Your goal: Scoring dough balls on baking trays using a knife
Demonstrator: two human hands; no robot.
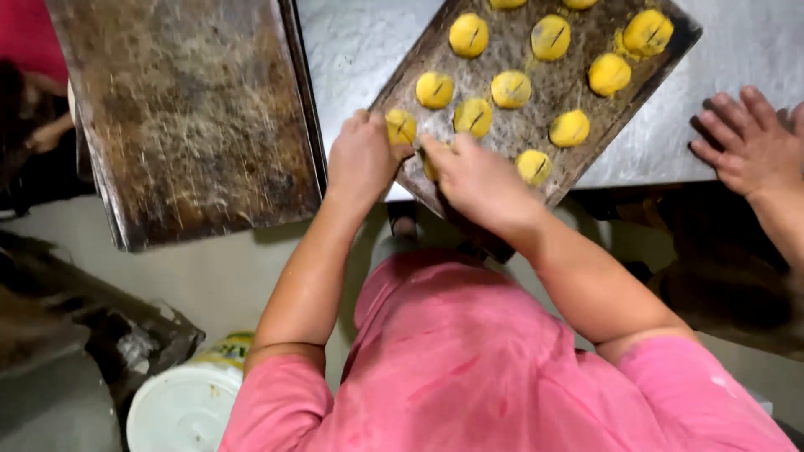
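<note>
A dark, worn baking tray [536,125] lies tilted over the front edge of a metal table and carries several round yellow dough pieces, each scored with a slit. My left hand [362,159] is at the tray's near-left corner, its fingers curled on a yellow dough piece [400,127]. My right hand [481,180] is close beside it over the tray's near edge, fingers pinched on another yellow piece [430,167] that is mostly hidden. Other dough pieces sit further up the tray, such as one [511,88] in the middle.
A stack of empty, floury dark trays [188,117] stands to the left. Another person's hand [749,142] rests flat on the metal table [360,42] at the right. A white bucket [184,406] stands on the floor at lower left.
</note>
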